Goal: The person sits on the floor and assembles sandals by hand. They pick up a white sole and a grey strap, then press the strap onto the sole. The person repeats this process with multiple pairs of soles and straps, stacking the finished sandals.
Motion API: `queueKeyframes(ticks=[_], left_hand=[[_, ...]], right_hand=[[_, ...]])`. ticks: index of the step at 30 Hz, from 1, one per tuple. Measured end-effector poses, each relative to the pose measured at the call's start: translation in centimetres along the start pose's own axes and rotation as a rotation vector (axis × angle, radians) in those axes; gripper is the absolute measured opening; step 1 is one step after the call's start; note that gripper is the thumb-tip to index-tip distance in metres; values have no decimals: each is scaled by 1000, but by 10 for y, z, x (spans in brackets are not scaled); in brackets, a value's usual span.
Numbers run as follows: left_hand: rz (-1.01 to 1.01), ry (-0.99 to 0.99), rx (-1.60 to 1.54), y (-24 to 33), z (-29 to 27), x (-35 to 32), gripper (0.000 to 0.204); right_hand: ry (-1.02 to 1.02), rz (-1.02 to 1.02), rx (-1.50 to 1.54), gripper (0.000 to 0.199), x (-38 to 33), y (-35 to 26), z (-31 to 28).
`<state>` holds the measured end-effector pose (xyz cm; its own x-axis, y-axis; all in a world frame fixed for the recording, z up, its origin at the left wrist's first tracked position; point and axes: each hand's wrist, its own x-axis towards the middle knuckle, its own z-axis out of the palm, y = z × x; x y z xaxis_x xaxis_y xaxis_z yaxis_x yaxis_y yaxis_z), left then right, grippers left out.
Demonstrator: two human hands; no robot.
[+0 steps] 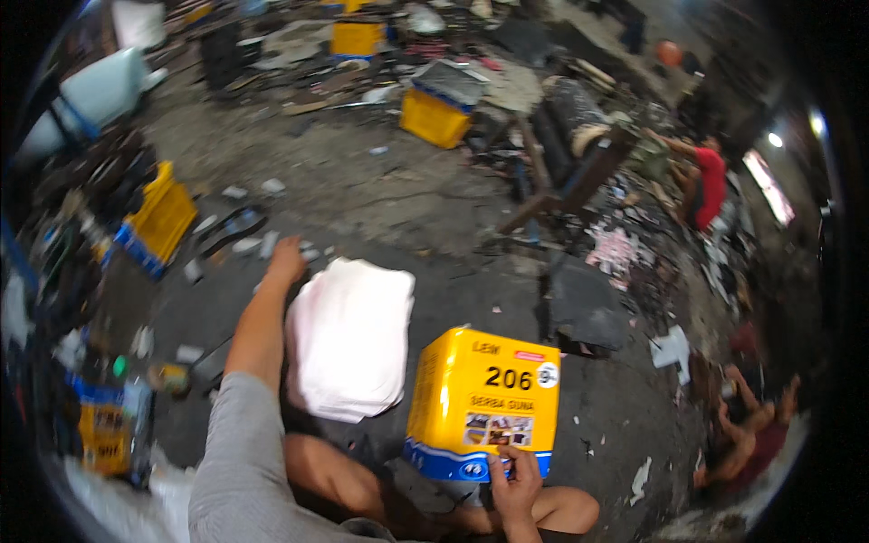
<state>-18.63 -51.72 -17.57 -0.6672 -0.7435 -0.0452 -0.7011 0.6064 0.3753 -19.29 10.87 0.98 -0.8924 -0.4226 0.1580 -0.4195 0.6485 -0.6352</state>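
My left arm stretches forward past a thick stack of pale, whitish-pink sheets [351, 339] on the dark floor. Beyond the stack's far left corner, my left hand [288, 259] is low beside small white scraps [270, 242]; its fingers are blurred, and whether they hold anything is hidden. To the right of the stack stands a yellow tin can [444, 398] with a blue band along its near edge. My right hand [516, 481] rests at that blue edge, fingers curled together with the thumb. Anything small between them cannot be made out. My bent legs lie under both arms.
Left of me are a cut-open yellow tin [163, 217], a dark sandal [233, 232] and a plastic bottle [136, 403]. Another yellow tin [436, 118] stands ahead, near a dark frame [588, 181]. Two people, one in red [711, 185], sit to the right among scraps.
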Motion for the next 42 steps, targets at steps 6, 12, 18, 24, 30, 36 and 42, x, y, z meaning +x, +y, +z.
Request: queueKeyframes(ticks=[6, 12, 18, 24, 30, 36, 42], left_hand=[[-135, -137, 246, -14, 42, 41, 75], [-73, -59, 34, -24, -4, -6, 59], [130, 6, -826, 97, -124, -178, 45], [339, -550, -951, 225, -121, -371, 44], [-106, -832, -1414, 239, -122, -439, 59], [-297, -800, -1777, 247, -106, -468, 64], [-324, -846, -1889, 252, -105, -489, 58]], right_hand=[[67, -71, -127, 22, 5, -1, 8], [46, -56, -81, 26, 9, -7, 3], [-54, -279, 219, 40, 23, -39, -7], [-343, -493, 508, 62, 12, -82, 10], [-77, -398, 402, 47, -5, -32, -4], [-13, -403, -20, 42, 6, 0, -22], [-450, -246, 635, 40, -52, -19, -52]])
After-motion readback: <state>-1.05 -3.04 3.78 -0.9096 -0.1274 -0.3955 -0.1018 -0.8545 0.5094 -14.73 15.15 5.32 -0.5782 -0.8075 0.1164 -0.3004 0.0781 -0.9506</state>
